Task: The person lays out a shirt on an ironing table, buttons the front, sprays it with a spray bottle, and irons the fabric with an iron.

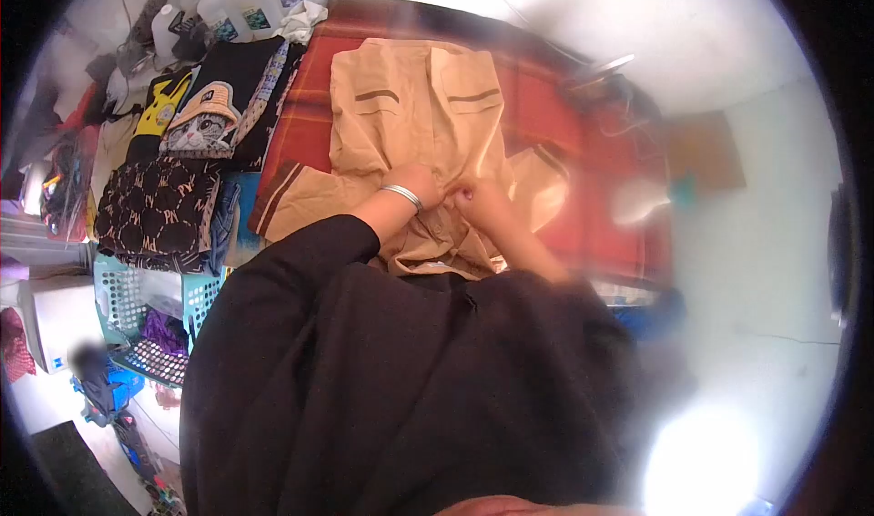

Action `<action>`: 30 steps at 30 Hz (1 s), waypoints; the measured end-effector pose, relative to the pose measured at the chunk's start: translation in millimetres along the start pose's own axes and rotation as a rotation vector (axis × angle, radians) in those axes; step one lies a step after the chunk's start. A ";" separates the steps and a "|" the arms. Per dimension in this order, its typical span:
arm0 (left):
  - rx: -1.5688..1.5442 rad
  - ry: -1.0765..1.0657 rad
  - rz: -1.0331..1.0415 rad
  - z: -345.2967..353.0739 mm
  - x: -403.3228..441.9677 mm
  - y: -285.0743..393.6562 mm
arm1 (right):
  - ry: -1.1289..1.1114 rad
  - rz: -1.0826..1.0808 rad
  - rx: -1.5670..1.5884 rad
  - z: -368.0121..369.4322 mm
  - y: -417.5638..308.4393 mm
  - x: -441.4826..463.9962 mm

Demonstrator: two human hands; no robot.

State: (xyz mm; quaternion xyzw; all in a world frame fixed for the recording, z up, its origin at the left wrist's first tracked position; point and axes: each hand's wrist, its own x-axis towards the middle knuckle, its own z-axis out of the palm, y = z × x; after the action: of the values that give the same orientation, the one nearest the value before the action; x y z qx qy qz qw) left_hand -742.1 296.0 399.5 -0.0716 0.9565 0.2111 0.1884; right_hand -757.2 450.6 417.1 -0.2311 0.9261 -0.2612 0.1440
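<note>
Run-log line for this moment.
left hand: closed on tan shirt | right hand: closed on same shirt, near left | shirt: creased, on red cloth | folded clothes: left of shirt

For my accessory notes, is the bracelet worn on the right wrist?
No, the silver bracelet circles the wrist of the left hand.

Tan shirt [414,124], dark-striped, lies spread on red cloth [564,120], creased, lower part bunched.

Letters resembling "PN" repeat on the patterned cloth [155,211].
</note>
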 end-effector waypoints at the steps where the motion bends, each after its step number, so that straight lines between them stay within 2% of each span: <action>1: -0.052 0.015 0.001 1.4 1.0 -3.0 | 0.003 0.010 0.008 6.0 7.1 8.1; 4: -0.135 0.046 -0.011 -3.2 -6.2 -7.9 | 0.000 0.001 0.039 15.1 8.2 23.1; 6: -0.163 0.070 -0.033 -2.1 -4.4 -17.2 | 0.005 0.074 -0.158 14.3 -4.8 26.8; 8: -0.343 0.150 -0.089 16.6 7.5 -34.0 | 0.006 0.071 -0.214 17.1 -8.5 33.6; 13: -0.351 0.242 -0.133 16.8 13.4 -27.4 | -0.011 0.102 -0.355 36.7 -9.4 52.5; 15: -0.328 0.266 -0.115 14.3 14.7 -26.1 | 0.043 0.074 -0.218 43.9 -6.0 56.4; 17: -0.239 0.324 -0.062 10.4 9.1 -25.2 | 0.002 0.101 -0.111 34.5 -4.5 52.3; 19: -0.289 0.319 -0.013 13.5 6.6 -32.4 | -0.042 0.127 0.002 31.4 -1.7 51.8; 21: -0.332 0.301 0.032 14.8 2.5 -38.8 | 0.038 0.131 0.134 40.0 3.9 50.7; 23: -0.676 0.139 -0.007 10.8 0.2 -41.2 | 0.044 0.126 0.150 42.1 6.6 50.0; 24: -0.671 0.136 -0.005 13.0 1.3 -43.6 | 0.056 0.115 0.161 42.0 7.9 51.1; 26: -0.886 0.153 0.103 22.1 7.0 -48.1 | 0.079 0.129 0.204 47.9 16.0 58.3; 27: -0.885 0.153 0.106 30.9 13.5 -50.8 | 0.097 0.140 0.244 50.6 19.7 60.7; 29: -1.163 0.193 0.160 45.9 25.0 -54.0 | 0.091 0.151 0.306 50.0 21.5 61.1; 30: -1.161 0.193 0.161 37.7 20.9 -50.0 | 0.084 0.162 0.369 50.8 22.1 61.4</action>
State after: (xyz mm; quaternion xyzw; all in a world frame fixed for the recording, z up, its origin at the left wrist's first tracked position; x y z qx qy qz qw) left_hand -738.1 266.1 340.8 -0.1093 0.6997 0.7059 0.0138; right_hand -797.6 415.2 354.3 -0.1145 0.8832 -0.4234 0.1660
